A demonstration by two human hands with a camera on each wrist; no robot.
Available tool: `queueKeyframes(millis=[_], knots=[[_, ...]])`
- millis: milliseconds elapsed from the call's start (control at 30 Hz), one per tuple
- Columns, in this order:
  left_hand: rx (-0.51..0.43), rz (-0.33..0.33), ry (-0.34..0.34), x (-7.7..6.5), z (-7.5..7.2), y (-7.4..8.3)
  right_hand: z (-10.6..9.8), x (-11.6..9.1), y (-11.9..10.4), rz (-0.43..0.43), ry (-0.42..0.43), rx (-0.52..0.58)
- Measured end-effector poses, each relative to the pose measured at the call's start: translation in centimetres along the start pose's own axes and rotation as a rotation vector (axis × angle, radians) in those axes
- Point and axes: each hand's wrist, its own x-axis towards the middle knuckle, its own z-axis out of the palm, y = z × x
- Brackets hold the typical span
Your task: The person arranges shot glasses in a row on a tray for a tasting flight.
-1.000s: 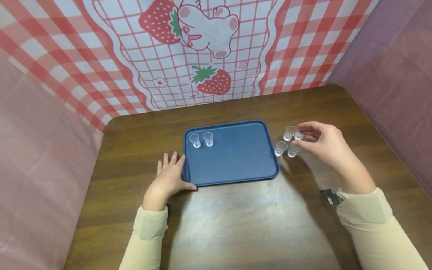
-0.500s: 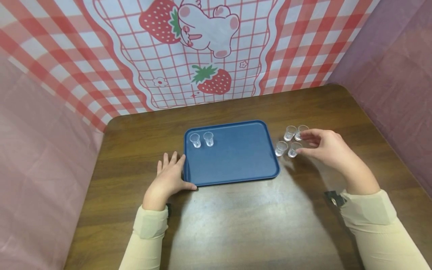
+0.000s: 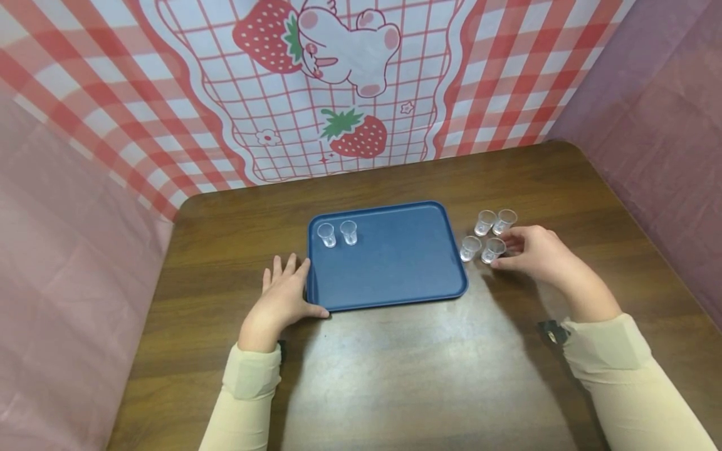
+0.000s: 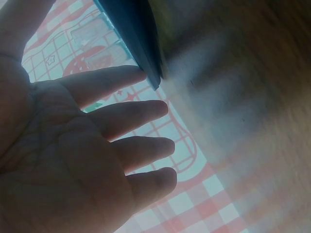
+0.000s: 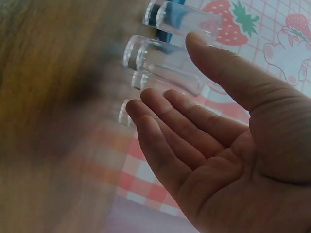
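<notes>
At the far left, a pale pink cloth (image 3: 56, 250) hangs beside a brown wood-grain table (image 3: 383, 376). Next, a cream sleeve (image 3: 251, 376) and the left hand (image 3: 279, 300): fingers straight and spread, grasping nothing, thumb and forefinger resting at the near left corner of a blue rectangular tray (image 3: 389, 269) with rounded corners and a raised rim. On the tray, far left corner: two small clear cups (image 3: 349, 233), upright, side by side, slightly apart. Behind the table, a red-and-white checked cloth (image 3: 214, 81) with printed strawberries and a white cartoon animal.

Just off the tray's right edge, four more small clear cups, upright on the table in a two-by-two cluster: near left cup (image 3: 469, 249) beside the rim, far left cup (image 3: 485, 223), near right cup (image 3: 493, 250), far right cup (image 3: 504, 222). At the near right cup, the right hand (image 3: 536, 254): thumb and bent fingers parted around its right side, grip not closed; cannot tell whether fingertips touch it. Black device (image 3: 553, 332) at that wrist, second cream sleeve (image 3: 609, 354) below. Far right: mauve cloth (image 3: 643, 138)
</notes>
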Motion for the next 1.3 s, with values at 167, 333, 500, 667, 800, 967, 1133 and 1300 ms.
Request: queueKeyframes(millis=[167,333,500,667,800,967,1133,1300], knots=[[0.002,0.001,0.0,0.0,0.0,0.0,0.4,0.3,0.3,-0.008,0.035,-0.025],[0.001,0.002,-0.001,0.0,-0.1,0.0,0.6,0.6,0.6,-0.019,0.048,-0.029],[0.002,0.005,-0.001,0.0,-0.1,0.0,0.8,0.7,0.7,-0.011,0.043,-0.019],[0.002,0.005,-0.003,0.0,-0.1,0.0,0.9,0.6,0.8,-0.02,0.049,-0.023],[0.0,0.003,-0.004,0.0,-0.1,0.1,1.0,0.6,0.8,-0.033,0.053,-0.023],[0.0,-0.003,-0.005,-0.1,-0.1,0.1,1.2,0.7,0.9,-0.05,0.081,-0.027],[-0.001,-0.01,-0.01,-0.1,-0.1,0.2,1.1,0.4,0.9,-0.058,0.111,-0.016],[0.003,-0.01,-0.007,-0.1,-0.1,0.2,0.6,-0.1,0.7,-0.053,0.138,-0.002]])
